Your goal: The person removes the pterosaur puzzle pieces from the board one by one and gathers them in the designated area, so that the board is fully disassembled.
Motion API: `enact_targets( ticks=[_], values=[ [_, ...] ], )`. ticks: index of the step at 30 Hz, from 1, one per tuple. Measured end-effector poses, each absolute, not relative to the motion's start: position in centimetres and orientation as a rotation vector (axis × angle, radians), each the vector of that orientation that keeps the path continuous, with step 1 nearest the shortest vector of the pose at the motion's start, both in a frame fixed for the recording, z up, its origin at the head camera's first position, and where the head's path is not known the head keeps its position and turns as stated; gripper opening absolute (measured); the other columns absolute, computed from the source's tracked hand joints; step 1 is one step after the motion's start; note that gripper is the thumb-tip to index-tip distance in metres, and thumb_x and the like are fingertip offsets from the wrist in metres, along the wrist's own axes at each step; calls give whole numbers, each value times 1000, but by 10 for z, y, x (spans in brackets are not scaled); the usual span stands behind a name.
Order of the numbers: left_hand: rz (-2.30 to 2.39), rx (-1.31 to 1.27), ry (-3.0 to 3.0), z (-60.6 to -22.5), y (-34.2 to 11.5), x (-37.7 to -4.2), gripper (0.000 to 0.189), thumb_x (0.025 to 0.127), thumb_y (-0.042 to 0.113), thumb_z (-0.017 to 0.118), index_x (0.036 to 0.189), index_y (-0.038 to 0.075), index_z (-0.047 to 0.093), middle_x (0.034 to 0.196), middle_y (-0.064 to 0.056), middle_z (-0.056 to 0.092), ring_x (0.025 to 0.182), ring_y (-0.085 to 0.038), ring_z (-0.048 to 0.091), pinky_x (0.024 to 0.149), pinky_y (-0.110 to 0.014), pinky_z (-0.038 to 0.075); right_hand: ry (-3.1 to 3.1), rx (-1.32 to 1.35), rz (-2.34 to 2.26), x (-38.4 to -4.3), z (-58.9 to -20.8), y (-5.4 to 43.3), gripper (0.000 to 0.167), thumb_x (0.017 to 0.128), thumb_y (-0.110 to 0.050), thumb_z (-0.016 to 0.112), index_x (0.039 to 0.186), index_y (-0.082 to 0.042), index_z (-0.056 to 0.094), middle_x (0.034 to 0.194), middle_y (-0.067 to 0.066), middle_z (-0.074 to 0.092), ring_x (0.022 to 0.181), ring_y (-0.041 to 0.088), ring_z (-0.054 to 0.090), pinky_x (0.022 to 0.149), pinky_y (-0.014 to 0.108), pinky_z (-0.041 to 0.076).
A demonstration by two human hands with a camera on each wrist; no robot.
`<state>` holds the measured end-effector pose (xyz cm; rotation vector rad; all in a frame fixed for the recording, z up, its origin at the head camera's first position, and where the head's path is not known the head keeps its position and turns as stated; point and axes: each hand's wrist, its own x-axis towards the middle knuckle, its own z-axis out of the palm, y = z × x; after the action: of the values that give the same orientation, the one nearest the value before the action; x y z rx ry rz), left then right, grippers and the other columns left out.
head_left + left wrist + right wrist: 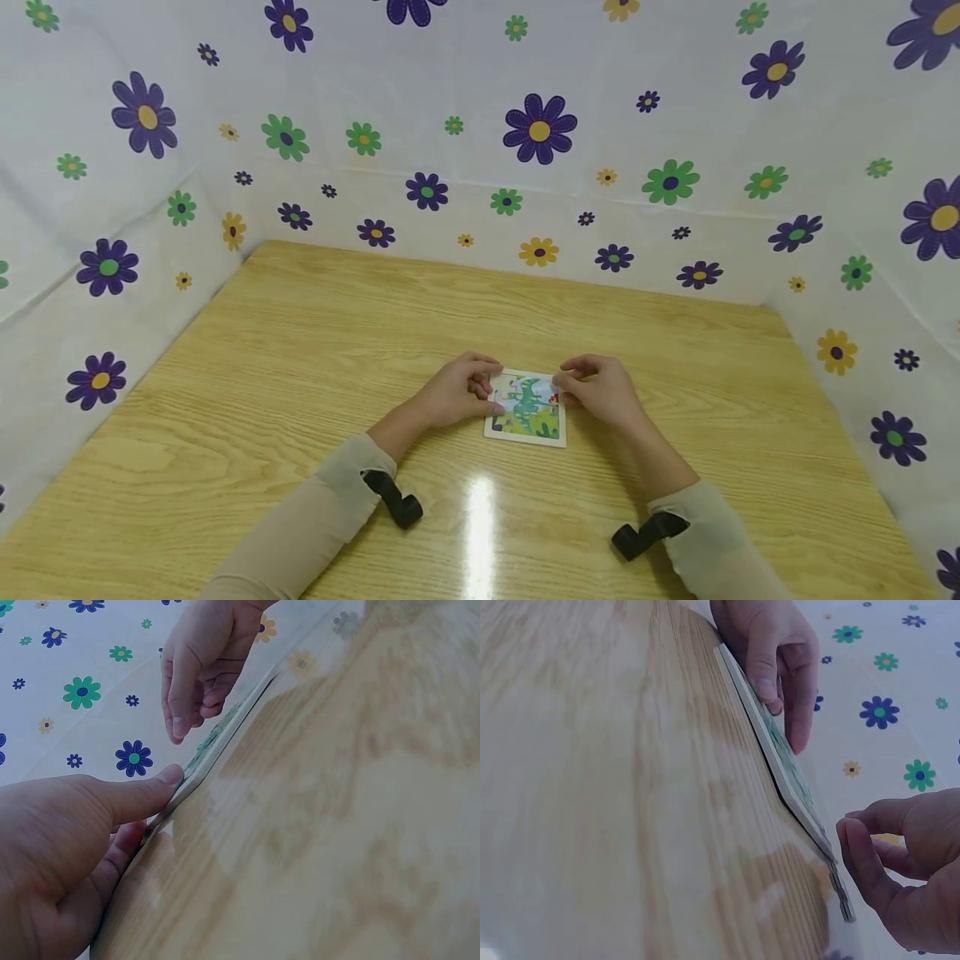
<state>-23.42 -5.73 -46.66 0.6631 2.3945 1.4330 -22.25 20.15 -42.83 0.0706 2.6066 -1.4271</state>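
A small square picture puzzle (526, 417) with a pale frame and a teal animal scene lies flat on the wooden table. My left hand (452, 395) holds its left side, the thumb (161, 787) on top of the frame and the other fingers at the edge. Over the puzzle's far right corner, my right hand (606, 395) has its fingers loosely bent. Its thumb and index fingertips come close together, with nothing showing between them in the right wrist view. Thin flat pieces (843, 894) lie beside that corner, hidden from the head view.
The wood-grain table (300, 333) extends around the puzzle on all sides. A white cloth (450, 75) printed with purple, green and yellow flowers encloses the back and both sides. Black straps with camera mounts (396, 502) sit on both sleeves. Light glares on the near tabletop.
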Motion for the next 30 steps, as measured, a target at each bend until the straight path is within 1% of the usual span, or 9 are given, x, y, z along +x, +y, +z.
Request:
enact_targets(
  ticks=[6, 16, 22, 27, 30],
  values=[
    [1440, 660, 2396, -465, -56, -233, 62, 83, 16, 83, 137, 1, 57, 125, -10, 54, 92, -13, 56, 81, -21, 50, 2601, 7, -1400, -223, -429, 188, 28, 94, -15, 71, 116, 1, 69, 98, 13, 62, 70, 11, 64, 65, 19, 56],
    [1439, 643, 2387, -462, -57, -233, 62, 83, 16, 83, 138, 0, 56, 128, -10, 53, 93, -12, 57, 82, -20, 50, 2513, -131, -1427, -222, -434, 169, 27, 94, -13, 70, 117, 1, 68, 95, 12, 64, 69, 10, 66, 66, 22, 57],
    [1427, 663, 2396, -464, -57, -234, 62, 84, 16, 83, 138, 0, 56, 129, -9, 53, 93, -12, 57, 82, -21, 51, 2546, -254, -1339, -221, -435, 166, 26, 94, -16, 71, 117, -3, 70, 84, 7, 65, 65, 12, 62, 61, 23, 51],
    [1418, 672, 2405, -465, -57, -235, 61, 84, 17, 83, 137, 1, 57, 129, -9, 54, 93, -12, 57, 82, -22, 51, 2569, -353, -1250, -222, -436, 165, 26, 96, -16, 69, 120, -6, 71, 77, 5, 66, 63, 13, 60, 58, 24, 48],
    [1412, 678, 2407, -464, -57, -235, 61, 84, 18, 82, 137, 1, 57, 129, -9, 53, 93, -13, 58, 83, -22, 51, 2613, -417, -1160, -224, -437, 165, 25, 96, -17, 67, 120, -9, 72, 78, 4, 67, 63, 11, 58, 58, 24, 46]
  ],
)
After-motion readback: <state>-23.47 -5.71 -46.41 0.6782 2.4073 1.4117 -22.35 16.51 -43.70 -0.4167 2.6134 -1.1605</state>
